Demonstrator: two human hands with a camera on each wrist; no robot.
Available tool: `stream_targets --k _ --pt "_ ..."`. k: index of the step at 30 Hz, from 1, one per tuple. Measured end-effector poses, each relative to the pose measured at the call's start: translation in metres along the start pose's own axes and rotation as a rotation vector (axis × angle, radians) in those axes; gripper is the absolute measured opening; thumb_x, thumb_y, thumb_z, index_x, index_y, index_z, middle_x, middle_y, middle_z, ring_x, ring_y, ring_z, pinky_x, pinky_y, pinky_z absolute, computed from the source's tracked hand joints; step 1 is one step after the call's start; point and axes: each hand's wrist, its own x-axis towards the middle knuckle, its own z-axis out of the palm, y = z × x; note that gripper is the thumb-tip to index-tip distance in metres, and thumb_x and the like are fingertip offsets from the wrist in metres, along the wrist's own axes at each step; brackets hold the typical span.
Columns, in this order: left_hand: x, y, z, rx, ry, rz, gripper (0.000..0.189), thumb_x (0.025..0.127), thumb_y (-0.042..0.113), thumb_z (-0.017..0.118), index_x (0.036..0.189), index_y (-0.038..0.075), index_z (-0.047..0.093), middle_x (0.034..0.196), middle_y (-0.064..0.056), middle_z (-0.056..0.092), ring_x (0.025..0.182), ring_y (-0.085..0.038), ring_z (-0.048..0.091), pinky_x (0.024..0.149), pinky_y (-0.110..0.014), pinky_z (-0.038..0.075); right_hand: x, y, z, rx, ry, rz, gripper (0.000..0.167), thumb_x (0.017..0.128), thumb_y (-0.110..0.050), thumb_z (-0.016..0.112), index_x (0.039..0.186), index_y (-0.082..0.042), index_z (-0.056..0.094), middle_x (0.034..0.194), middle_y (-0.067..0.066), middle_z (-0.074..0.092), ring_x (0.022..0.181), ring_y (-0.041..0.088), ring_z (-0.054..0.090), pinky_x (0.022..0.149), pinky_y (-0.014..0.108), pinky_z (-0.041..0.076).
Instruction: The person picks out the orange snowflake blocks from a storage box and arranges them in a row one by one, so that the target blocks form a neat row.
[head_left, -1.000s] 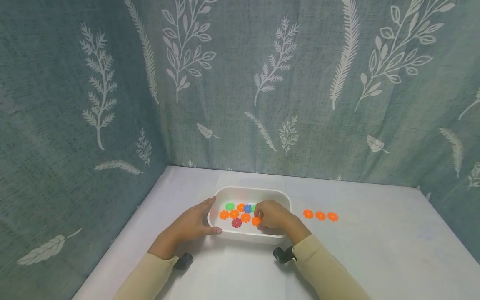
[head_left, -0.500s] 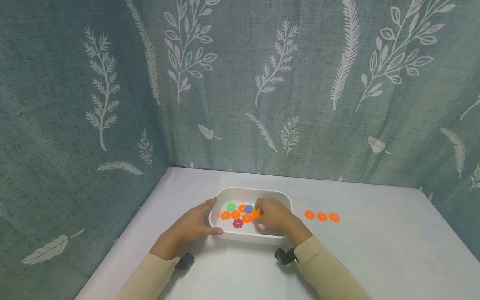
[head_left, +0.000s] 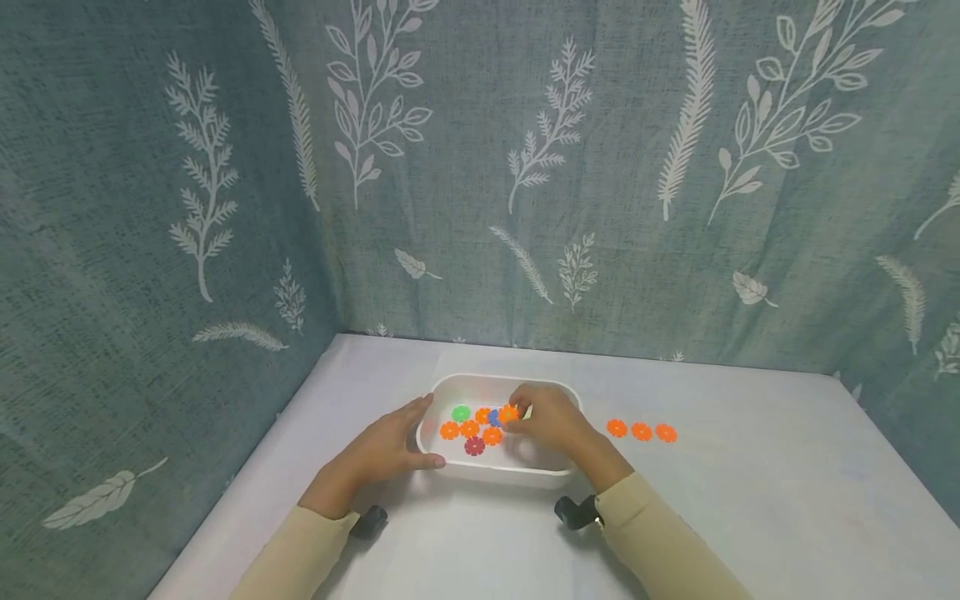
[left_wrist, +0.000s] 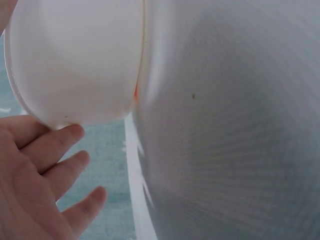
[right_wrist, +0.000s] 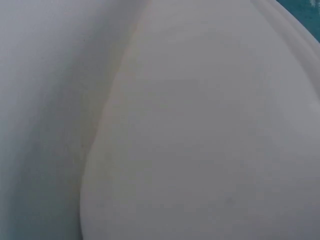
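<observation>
In the head view a white plastic tub (head_left: 495,475) holds several flower-shaped plastic discs: orange, a green disc (head_left: 461,413), a dark red disc (head_left: 474,446) and a partly covered blue one. My right hand (head_left: 551,423) reaches in over the tub's right side and pinches an orange flower disc (head_left: 508,413) between thumb and fingers, above the others. My left hand (head_left: 378,448) spreads along the tub's left end, thumb at the front rim. The left wrist view shows the left fingers (left_wrist: 65,175) extended, one fingertip at the tub wall. Only the tub's outer wall (right_wrist: 200,125) fills the right wrist view.
Right of the tub, an orange disc (head_left: 617,427), another orange disc (head_left: 642,431) and a third orange disc (head_left: 666,432) lie in a row on the white table (head_left: 750,483). A patterned green curtain (head_left: 465,275) stands behind and to the left.
My right hand has lifted the orange disc from the tub's floor, up and away from me over the blue disc. The left hand and tub have stayed put.
</observation>
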Motion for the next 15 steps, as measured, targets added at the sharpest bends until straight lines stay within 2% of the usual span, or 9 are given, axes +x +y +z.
stream_targets --k 6,15 --pt "0.0 -0.001 0.0 -0.004 0.001 0.007 0.118 0.06 0.075 0.074 0.155 0.022 0.029 0.156 -0.003 0.033 0.142 -0.029 0.03 0.106 -0.061 0.03 -0.006 0.002 -0.008 0.052 0.015 0.028 0.032 0.078 -0.03 0.082 0.104 -0.016 0.069 0.083 -0.01 0.061 0.069 0.012 0.053 0.065 0.029 0.047" --pt "-0.001 -0.002 0.001 -0.006 0.003 0.019 0.118 0.06 0.076 0.073 0.155 0.021 0.029 0.155 -0.003 0.033 0.142 -0.029 0.03 0.106 -0.06 0.031 -0.023 0.015 -0.025 0.121 0.085 0.07 0.034 0.077 -0.028 0.084 0.106 -0.018 0.07 0.084 -0.011 0.062 0.073 0.014 0.053 0.062 0.031 0.047"
